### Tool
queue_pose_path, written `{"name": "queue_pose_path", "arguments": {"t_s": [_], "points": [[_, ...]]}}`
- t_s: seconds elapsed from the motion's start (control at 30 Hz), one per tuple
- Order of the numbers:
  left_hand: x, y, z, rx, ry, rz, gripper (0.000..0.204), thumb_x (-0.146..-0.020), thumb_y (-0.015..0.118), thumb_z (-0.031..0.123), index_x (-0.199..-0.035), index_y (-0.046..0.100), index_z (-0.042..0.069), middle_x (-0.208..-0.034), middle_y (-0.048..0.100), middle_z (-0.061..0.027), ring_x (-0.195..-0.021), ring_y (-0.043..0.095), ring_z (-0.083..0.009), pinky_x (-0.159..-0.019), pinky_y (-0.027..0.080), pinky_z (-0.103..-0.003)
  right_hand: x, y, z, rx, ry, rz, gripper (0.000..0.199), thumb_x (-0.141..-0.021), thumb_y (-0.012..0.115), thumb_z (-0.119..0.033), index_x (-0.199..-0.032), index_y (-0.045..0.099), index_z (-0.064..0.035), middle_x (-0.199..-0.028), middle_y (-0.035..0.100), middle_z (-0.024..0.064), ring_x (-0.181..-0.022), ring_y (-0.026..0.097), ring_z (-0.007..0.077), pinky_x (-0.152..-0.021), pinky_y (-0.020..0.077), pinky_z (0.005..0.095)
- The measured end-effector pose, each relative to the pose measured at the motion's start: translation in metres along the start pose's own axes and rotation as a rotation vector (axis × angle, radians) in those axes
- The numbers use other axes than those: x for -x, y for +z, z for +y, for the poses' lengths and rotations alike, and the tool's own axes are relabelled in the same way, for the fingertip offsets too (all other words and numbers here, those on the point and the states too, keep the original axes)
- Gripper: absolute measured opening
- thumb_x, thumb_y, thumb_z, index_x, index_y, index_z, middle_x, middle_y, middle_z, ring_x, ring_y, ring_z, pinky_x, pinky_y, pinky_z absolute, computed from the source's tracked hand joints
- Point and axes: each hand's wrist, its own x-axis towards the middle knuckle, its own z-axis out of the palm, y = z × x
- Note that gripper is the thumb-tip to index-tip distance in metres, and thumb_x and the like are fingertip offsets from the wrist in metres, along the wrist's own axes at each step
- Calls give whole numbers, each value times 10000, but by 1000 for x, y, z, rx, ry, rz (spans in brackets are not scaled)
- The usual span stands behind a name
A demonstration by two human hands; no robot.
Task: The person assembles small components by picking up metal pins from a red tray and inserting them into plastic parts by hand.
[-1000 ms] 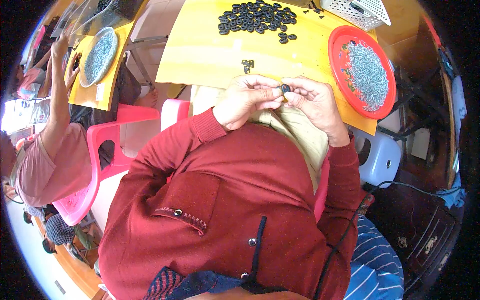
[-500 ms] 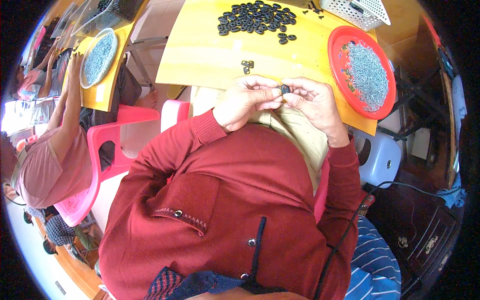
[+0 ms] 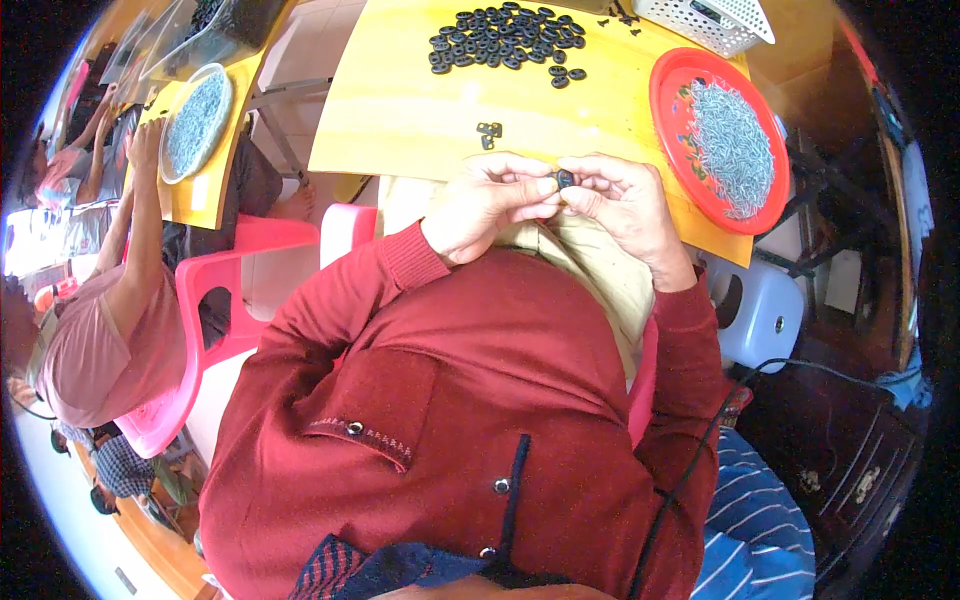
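Observation:
Between the fingertips of both hands, just off the near edge of the yellow table [image 3: 385,110], is a small black oval part [image 3: 564,180]. My left hand [image 3: 487,208] pinches it from the left side. From the right, my right hand [image 3: 628,208] grips it with thumb and fingers. Whether a screw is in it is hidden by the fingers. A few small black pieces [image 3: 489,130] lie on the table beyond my left hand. Farther back is a spread of black oval parts with holes [image 3: 505,45], a few of them slightly apart.
At the right, a red round tray [image 3: 668,135] holds many silver screws [image 3: 735,150]. A white perforated basket [image 3: 705,28] stands behind it. Leftward, a co-worker [image 3: 110,330] sits by another table with a bowl of screws [image 3: 198,122]. A black cable [image 3: 690,455] crosses by my right arm.
The black oval part has turned slightly between my fingers, showing less of its holed face. My hands stay nearly in place. The co-worker's hand on the left has shifted a little.

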Motion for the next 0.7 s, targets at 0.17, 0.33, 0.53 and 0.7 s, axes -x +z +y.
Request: {"name": "queue_pose_path", "arguments": {"t_s": [0.17, 0.33, 0.53, 0.7], "points": [[1, 2, 0, -5, -2, -6, 188, -835, 630, -22, -1012, 586, -66, -927, 647, -150, -812, 656, -197, -758, 565, -266, 2, 0, -2, 8, -6, 5, 178, -839, 616, 1, -1013, 628, 33, -845, 643, 34, -744, 604, 93, -680, 504, 232], [0, -4, -2, -60, 15, -45, 187, -867, 595, 11, -1051, 605, -20, -1012, 655, -147, -890, 656, -233, -835, 551, -328, 1, -2, 1, 78, -39, -6, 157, -836, 623, -16, -985, 639, 31, -803, 642, 26, -724, 601, 83, -668, 503, 235], [1, -5, 0, -54, 10, -78, 180, -868, 598, 18, -1045, 600, -9, -996, 658, -143, -881, 657, -220, -811, 554, -312, 0, -2, 1, 36, -42, -3, 193, -828, 638, -21, -1013, 640, 34, -839, 662, 46, -759, 627, 101, -694, 517, 246], [2, 0, 1, -15, 2, -70, 167, -850, 617, 0, -1014, 591, -21, -954, 656, -148, -831, 662, -217, -774, 562, -301, 0, -3, 2, 66, -62, -13, 229, -819, 653, -25, -1039, 638, 38, -871, 668, 61, -781, 639, 117, -708, 522, 251]]}}
